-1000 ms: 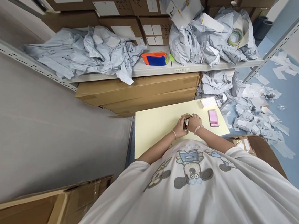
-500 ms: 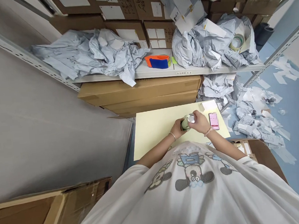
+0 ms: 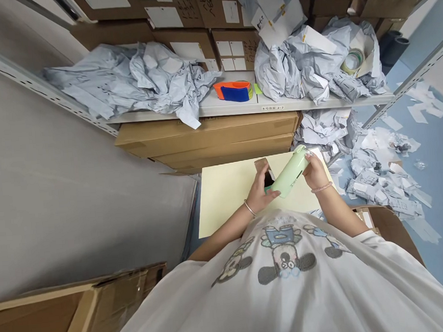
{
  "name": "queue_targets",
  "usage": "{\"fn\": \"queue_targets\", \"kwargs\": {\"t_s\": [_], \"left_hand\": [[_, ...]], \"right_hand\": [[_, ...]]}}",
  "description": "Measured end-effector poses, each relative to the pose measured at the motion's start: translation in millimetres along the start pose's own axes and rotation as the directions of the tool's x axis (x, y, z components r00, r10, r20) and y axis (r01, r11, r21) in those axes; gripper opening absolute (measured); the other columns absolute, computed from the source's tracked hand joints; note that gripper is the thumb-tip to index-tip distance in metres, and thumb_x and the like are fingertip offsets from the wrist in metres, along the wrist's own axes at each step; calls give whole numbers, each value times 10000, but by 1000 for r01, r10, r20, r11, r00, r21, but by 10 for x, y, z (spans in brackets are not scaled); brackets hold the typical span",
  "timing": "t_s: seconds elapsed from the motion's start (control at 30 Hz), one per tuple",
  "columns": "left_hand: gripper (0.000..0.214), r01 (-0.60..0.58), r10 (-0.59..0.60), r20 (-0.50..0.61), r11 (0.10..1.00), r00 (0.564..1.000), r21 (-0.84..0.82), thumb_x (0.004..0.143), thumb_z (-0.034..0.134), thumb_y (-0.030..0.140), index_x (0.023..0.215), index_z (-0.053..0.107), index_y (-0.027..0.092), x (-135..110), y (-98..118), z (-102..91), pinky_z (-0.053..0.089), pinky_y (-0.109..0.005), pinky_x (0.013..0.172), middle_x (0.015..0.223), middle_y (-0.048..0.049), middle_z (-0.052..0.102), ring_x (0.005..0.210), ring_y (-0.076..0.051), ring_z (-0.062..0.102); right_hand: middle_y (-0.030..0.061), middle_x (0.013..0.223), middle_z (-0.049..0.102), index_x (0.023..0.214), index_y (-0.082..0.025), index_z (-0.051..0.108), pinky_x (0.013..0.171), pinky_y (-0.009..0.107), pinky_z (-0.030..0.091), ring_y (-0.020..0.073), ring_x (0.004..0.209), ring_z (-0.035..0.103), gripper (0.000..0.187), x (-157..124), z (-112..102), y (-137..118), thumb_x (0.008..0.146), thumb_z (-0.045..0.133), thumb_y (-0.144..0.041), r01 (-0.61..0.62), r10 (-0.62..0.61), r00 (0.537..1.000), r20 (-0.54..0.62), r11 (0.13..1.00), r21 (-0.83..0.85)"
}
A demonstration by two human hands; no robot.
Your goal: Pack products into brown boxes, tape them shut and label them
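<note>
Green bottle (image 3: 290, 173) is tilted above worktop (image 3: 224, 196). L hand (image 3: 259, 196) is wrapped round its base, R hand (image 3: 316, 171) closed on cap end. I judge it rigid, smooth-walled, prob slippery and light-ish; I'd grip mid-body w/ base supported.

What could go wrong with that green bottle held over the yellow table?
1. The green bottle is tilted above the yellow table, gripped only at its ends by the left hand and right hand; it might slip and drop.
2. The left hand also seems to pinch a small brown box, so that grip looks crowded and the box may fall.
</note>
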State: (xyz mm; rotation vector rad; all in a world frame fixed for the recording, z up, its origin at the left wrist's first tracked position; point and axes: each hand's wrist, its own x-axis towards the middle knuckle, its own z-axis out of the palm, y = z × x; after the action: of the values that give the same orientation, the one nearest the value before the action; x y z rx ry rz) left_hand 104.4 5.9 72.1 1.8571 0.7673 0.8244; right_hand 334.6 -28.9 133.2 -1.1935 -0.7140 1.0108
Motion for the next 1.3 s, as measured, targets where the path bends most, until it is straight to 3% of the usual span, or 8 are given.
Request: {"fn": "queue_targets", "kwargs": {"t_s": [0.27,0.47,0.63,0.83,0.93,1.03,1.13,1.3], "left_hand": [[628,511,-447,252,706,858,-490,875,657,644,1304,597,191,-104,456,-8,626,-447,821,1232,-151,687,1036,-287,705],[649,105,-56,-308,984,950,146,715,871,456,1285,662,225,-173,517,-117,564,-466,995,1178,-93,651,1107,-287,642],[429,-148,317,-215,814,924,561,843,791,375,1249,710,263,-241,372,-181,545,-474,1053,1094,-100,669,1104,-279,644],[210,-308,392,-28,764,920,566,980,623,316,1134,743,391,-283,91,-234,522,-504,1111,967,-32,685,1039,-216,676],[264,-241,332,-91,822,939,516,899,728,431,1150,721,349,-248,42,-253,430,-566,1172,1107,-68,666,1187,-269,636],[731,-47,213,-318,887,924,459,713,859,561,1311,599,231,-167,-43,-214,327,-609,1206,1399,-174,533,1430,-394,427],[817,230,-67,-488,931,870,284,711,838,559,1342,503,165,-69,-247,-110,412,-510,1141,1435,-209,486,1387,-364,461],[313,669,-625,-267,733,734,122,836,676,488,856,588,188,53,-599,32,504,-376,830,889,-88,663,905,-264,649]], "right_hand": [[135,1176,697,1329,-208,570,760,364,541,271,1007,669,729,-34,155,-143,937,271,-746,85,-30,984,174,944,-319],[110,1037,700,1168,-219,659,687,332,555,235,901,660,862,-32,-16,-238,898,147,-858,-48,105,984,144,934,-355],[50,694,590,857,-188,665,486,277,495,176,593,580,751,-17,-109,-236,864,372,-879,-176,207,978,15,866,-467],[36,709,607,868,-187,660,457,265,528,161,594,578,585,-44,-136,-295,790,662,-767,-245,331,925,188,895,-373],[20,772,625,890,-190,673,539,263,580,148,674,589,549,-60,-119,-338,691,792,-688,-205,267,933,241,946,-253],[8,808,620,919,-192,678,567,267,590,137,698,576,548,-30,-92,-350,693,782,-680,-76,123,982,141,951,-301],[2,800,605,955,-192,677,620,300,592,144,693,559,534,30,-33,-301,715,772,-660,114,-110,993,37,868,-484],[38,797,628,1072,-173,679,796,388,556,217,771,606,473,44,142,-131,817,717,-569,334,-301,935,188,569,-751]]}}
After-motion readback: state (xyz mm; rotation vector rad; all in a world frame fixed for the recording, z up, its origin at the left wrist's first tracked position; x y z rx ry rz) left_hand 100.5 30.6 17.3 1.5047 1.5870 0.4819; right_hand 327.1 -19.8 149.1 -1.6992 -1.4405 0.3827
